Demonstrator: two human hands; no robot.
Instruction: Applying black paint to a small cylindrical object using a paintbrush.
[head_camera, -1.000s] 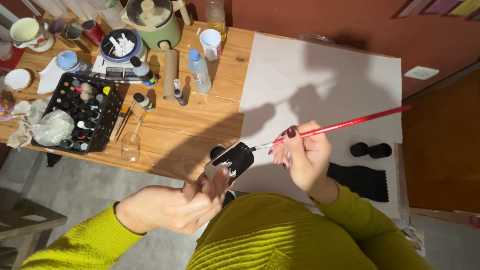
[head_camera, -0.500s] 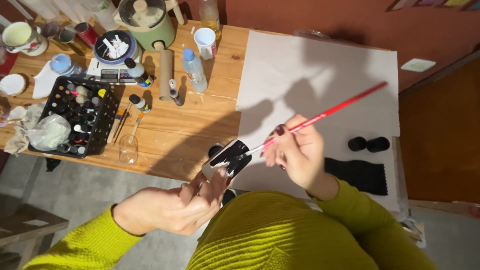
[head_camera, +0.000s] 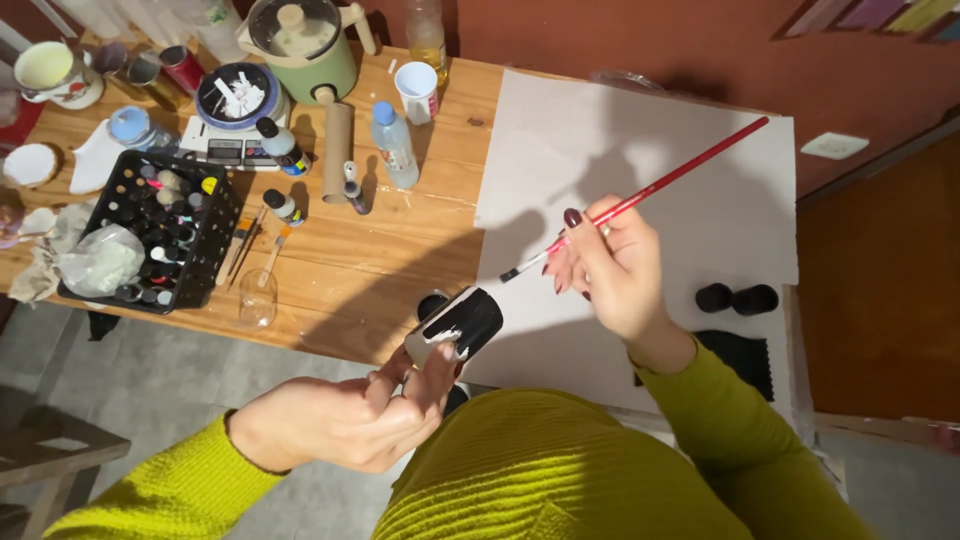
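Observation:
My left hand (head_camera: 345, 420) holds a small rounded object (head_camera: 460, 323), partly painted black with a white patch, at its fingertips over the table's front edge. My right hand (head_camera: 610, 268) grips a long red-handled paintbrush (head_camera: 660, 184); its dark tip points down-left, a short way above and right of the object and apart from it. Under my right hand lies a large sheet of grey paper (head_camera: 650, 140). Two small black painted pieces (head_camera: 736, 298) stand on the paper to the right of my right hand. A small black pot (head_camera: 431, 304) sits just behind the held object.
A black crate of paint bottles (head_camera: 155, 235) and a crumpled plastic bag (head_camera: 95, 262) stand at the left of the wooden table (head_camera: 380, 250). Further back are a green cooker pot (head_camera: 305, 45), a scale with a bowl (head_camera: 235, 100), a cardboard tube (head_camera: 338, 150), a water bottle (head_camera: 394, 145), a paper cup (head_camera: 416, 92) and a glass (head_camera: 258, 298).
The brush has lifted away from the black object, and my right hand has moved up and to the right. My left hand keeps holding the object.

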